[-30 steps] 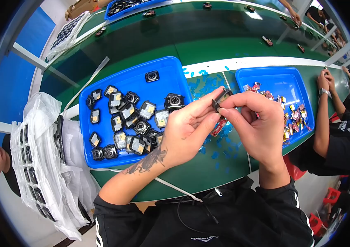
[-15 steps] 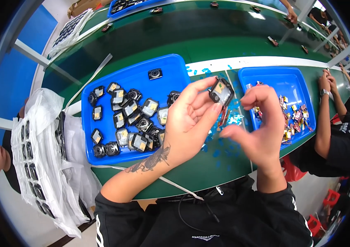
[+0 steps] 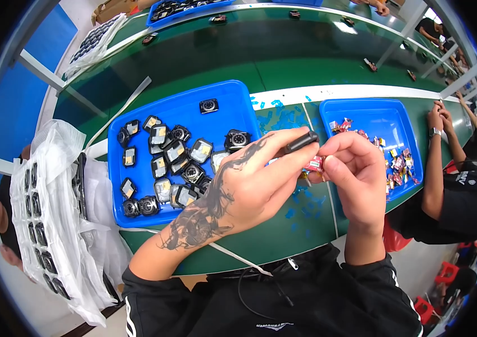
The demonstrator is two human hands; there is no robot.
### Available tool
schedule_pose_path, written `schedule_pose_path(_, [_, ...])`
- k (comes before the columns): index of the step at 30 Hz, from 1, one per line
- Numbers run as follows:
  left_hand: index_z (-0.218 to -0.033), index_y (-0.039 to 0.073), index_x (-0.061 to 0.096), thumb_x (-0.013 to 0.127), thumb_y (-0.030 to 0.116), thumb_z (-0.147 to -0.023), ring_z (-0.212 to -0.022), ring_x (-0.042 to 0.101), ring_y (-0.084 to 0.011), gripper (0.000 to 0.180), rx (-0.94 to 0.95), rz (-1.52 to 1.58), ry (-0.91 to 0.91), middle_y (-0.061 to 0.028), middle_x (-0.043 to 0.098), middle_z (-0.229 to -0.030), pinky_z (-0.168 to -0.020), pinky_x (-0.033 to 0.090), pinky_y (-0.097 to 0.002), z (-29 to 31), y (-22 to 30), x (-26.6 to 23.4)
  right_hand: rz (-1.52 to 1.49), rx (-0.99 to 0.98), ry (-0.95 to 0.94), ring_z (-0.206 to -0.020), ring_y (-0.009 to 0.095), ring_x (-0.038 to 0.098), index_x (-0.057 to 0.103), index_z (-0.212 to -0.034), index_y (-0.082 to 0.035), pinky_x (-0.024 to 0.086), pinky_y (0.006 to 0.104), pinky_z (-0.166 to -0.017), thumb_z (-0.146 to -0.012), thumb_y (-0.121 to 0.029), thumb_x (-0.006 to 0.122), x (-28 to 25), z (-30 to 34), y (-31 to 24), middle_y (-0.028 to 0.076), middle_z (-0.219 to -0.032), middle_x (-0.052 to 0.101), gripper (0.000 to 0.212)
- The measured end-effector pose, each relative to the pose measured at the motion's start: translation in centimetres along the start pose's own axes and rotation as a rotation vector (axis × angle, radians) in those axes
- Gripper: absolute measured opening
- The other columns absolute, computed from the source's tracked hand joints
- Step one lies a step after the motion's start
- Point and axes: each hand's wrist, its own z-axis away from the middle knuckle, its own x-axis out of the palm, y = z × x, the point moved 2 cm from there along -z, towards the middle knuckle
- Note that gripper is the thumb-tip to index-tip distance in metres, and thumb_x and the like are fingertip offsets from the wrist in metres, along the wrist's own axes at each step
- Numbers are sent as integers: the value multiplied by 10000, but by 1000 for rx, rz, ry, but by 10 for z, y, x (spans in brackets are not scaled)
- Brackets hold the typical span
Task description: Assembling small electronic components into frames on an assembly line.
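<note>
Near the right tray's (image 3: 393,121) left edge, our left hand (image 3: 264,175) is clamping a watch case (image 3: 302,142), our right hand (image 3: 356,174) a red piece (image 3: 316,163). We're seemingly positioning both, needing steadiness.

Watch cases (image 3: 201,150) lie in the left tray (image 3: 176,109), loose parts (image 3: 400,163) in the right tray (image 3: 387,119).

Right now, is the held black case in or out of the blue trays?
Out: the left hand holds the black case up, appearing between the two near blue trays, inside neither.
</note>
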Motion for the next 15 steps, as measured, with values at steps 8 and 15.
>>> schedule_pose_path(8, [-1005,14,716,732,0,-794,-773,685,-209,212,-122,46,-51,-120,692,-956,-623,522,-271,5,-3,3,9,74,-136,-877,75,581,592,-945,6,491,215,-743,-915,-5,613,-10,-9,6,42,-970,606,39])
schedule_pose_path(15, [-937,-34,709,662,-29,-832,-743,671,-155,116,-391,271,-191,-114,693,-845,-648,520,-260,6,-7,7,138,-56,-12,-869,66,569,591,-961,5,475,203,-764,-889,14,635,-7,2,13,30,-973,594,85])
